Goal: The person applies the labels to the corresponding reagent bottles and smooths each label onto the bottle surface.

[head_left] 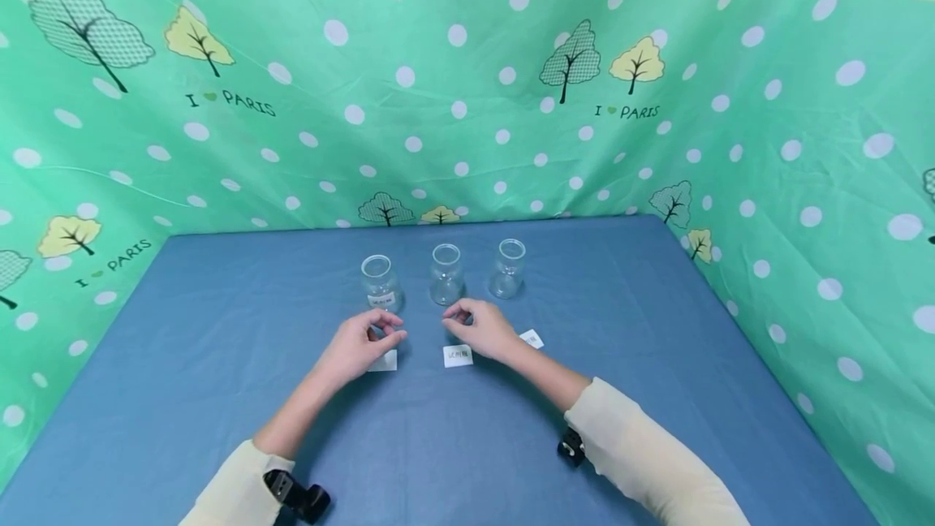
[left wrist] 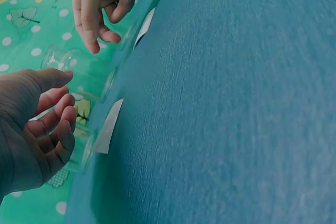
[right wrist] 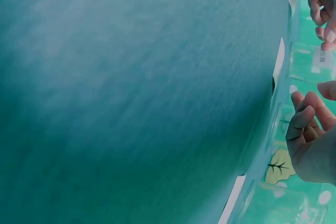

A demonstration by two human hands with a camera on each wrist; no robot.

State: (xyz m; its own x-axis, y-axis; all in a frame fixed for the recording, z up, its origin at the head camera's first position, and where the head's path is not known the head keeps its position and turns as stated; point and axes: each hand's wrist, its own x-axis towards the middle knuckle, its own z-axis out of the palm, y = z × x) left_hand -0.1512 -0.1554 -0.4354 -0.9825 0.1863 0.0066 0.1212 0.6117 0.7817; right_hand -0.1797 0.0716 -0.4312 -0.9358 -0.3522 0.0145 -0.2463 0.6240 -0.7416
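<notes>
Three clear glass jars stand upright in a row: a left jar (head_left: 377,268), a middle jar (head_left: 446,270) and a right jar (head_left: 507,270). On the left jar's lower front is a white label (head_left: 382,299) with dark writing. My left hand (head_left: 361,342) hovers just in front of that jar, fingers loosely bent, thumb apart, holding nothing. Near the middle jar is my right hand (head_left: 482,329), also holding nothing, its thumb apart from the bent fingers in the right wrist view. The left paper card (head_left: 383,362) is partly hidden by my left hand.
In front of the middle jar lies a white card (head_left: 458,356) with writing. Another card (head_left: 532,339) lies beside my right wrist, partly covered. A blue cloth covers the table (head_left: 467,445). Green patterned curtains (head_left: 453,104) hang behind and at both sides.
</notes>
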